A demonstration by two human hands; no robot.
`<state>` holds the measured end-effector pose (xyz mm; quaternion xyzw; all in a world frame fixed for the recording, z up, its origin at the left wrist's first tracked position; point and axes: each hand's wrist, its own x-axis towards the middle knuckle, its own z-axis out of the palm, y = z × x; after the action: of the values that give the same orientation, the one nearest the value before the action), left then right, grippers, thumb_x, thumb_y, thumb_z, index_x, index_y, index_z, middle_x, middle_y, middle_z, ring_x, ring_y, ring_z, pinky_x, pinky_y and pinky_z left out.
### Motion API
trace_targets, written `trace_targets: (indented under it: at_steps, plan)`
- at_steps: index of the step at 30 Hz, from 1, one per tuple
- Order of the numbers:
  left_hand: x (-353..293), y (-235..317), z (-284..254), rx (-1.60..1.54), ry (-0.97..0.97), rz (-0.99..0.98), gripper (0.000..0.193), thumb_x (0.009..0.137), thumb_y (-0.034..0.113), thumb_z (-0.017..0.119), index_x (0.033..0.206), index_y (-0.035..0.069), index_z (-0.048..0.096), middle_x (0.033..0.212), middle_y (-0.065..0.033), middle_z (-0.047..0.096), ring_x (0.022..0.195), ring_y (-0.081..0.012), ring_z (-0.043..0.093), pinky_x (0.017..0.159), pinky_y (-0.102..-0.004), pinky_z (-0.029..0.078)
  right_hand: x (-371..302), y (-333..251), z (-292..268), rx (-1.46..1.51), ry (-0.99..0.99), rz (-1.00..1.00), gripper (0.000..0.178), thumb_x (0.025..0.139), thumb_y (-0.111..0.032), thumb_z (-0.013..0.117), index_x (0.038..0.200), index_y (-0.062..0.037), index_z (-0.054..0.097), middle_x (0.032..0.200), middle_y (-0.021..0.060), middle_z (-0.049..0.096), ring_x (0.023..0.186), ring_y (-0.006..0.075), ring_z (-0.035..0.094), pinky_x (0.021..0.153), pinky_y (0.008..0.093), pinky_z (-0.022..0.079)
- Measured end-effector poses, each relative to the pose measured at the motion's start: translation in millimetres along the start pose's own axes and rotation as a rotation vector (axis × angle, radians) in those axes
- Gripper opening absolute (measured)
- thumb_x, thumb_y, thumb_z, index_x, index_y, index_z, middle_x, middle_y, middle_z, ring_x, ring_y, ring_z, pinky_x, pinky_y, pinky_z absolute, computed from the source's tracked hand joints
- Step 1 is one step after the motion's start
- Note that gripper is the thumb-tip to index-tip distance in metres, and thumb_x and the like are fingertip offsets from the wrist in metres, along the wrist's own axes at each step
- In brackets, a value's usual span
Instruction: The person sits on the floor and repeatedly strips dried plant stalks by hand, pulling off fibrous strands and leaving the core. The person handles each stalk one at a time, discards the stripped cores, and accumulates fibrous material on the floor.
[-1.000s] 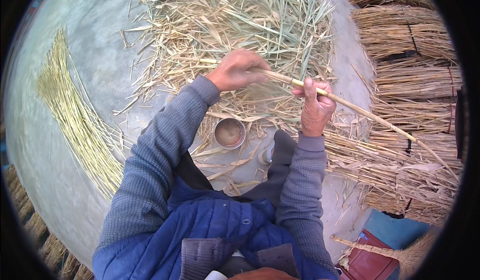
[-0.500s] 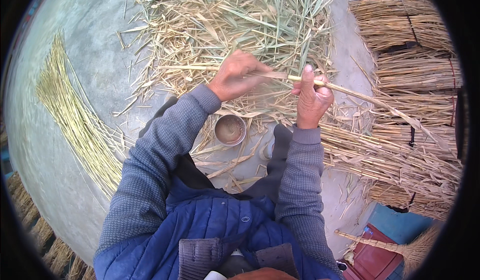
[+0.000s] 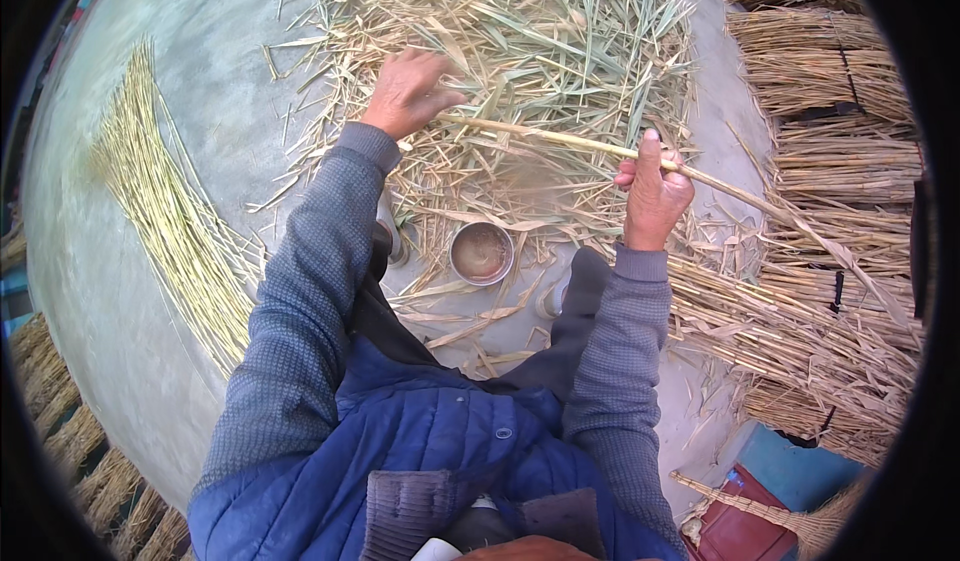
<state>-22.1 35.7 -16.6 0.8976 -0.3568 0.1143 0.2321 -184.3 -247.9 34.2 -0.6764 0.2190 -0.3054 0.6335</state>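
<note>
My right hand [image 3: 658, 199] grips a long pale reed stalk [image 3: 565, 139], thumb pressed along the top. The stalk slants across the space before me, its dry leafy end reaching out to the lower right. Just beyond its left end is my left hand [image 3: 402, 93], thumb and fingers apart; nothing shows between them, though the palm is turned from view. Below the stalk lies a heap of stripped reed leaves and husks [image 3: 520, 51]. A round metal bowl [image 3: 481, 254] with brownish contents stands on the floor between my feet.
To the left a bundle of clean yellow-green stalks [image 3: 185, 221] lies on the concrete floor [image 3: 80, 261]. Unstripped reeds [image 3: 780, 331] lie at my right, beside stacked tied bundles [image 3: 810, 61]. A straw broom [image 3: 745, 501] and a dark red object [image 3: 745, 536] are at the lower right.
My left hand has moved left and away along the stalk, past its left end; the flat brownish piece that was at its fingers no longer shows. My right hand still grips the stalk.
</note>
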Motion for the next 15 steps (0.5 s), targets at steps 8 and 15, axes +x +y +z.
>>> trace_targets:
  at_steps: [8,15]
  plan:
    - [6.6,49.4,24.5,-0.646,-0.222,-0.018,0.028,0.083,0.025,0.083,0.104,0.008,0.076,0.094,-0.0051,0.075,0.087,-0.0185,0.07,0.079,-0.031,0.054,-0.3,0.3,15.9,-0.005,0.006,-0.021,0.036,0.097,-0.029,0.07,0.072,-0.0088,0.053,0.057,0.0061,0.06,0.044,0.0093,0.056,0.041,0.0208,0.046]
    - [0.6,50.1,18.2,-1.106,-0.225,-0.342,0.02,0.084,0.009,0.082,0.1,0.0,0.075,0.088,-0.005,0.075,0.08,-0.0081,0.068,0.071,-0.0216,0.054,-0.7,-7.4,19.5,0.008,0.018,-0.007,0.04,0.096,-0.028,0.071,0.067,-0.0074,0.052,0.055,0.0084,0.059,0.043,0.0097,0.055,0.04,0.0228,0.044]
